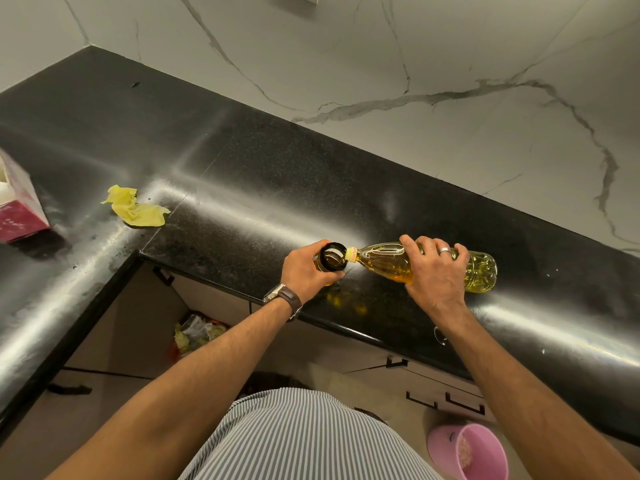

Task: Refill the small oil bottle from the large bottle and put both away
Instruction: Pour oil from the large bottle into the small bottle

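Observation:
The small oil bottle [333, 258] stands upright on the black counter [242, 174], its wide black mouth uncapped and facing up. My left hand [304, 270] wraps around its body. The large clear bottle [384, 263] of yellow oil is tipped nearly flat, its yellow-ringed neck resting at the rim of the small bottle. My right hand [434, 271], with a ring on one finger, grips the large bottle around its middle from above. Oil fills the lower side of the large bottle. The caps of both bottles are out of sight.
A crumpled yellow cloth [135, 209] lies on the counter to the left, near a pink box [20, 202] at the left edge. A marble wall backs the counter. Below are cabinet drawers, a pink bucket [467, 452] on the floor, and a bin with rubbish [197, 334].

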Demonstrator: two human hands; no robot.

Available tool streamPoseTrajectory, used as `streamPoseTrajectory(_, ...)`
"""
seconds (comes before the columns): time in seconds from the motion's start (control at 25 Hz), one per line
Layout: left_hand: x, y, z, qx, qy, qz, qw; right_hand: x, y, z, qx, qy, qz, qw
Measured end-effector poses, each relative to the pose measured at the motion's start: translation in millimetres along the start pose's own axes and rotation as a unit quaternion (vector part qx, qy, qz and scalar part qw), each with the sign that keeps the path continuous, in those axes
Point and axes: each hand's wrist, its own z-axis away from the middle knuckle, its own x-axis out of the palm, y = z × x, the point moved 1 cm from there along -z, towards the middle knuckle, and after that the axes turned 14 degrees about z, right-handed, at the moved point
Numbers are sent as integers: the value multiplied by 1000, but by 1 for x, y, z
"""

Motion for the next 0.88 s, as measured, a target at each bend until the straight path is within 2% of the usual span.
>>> streamPoseTrajectory(0.88,-1,1,0,3,0,-3,1000,-1,0,-1,-2,2,-4,1000)
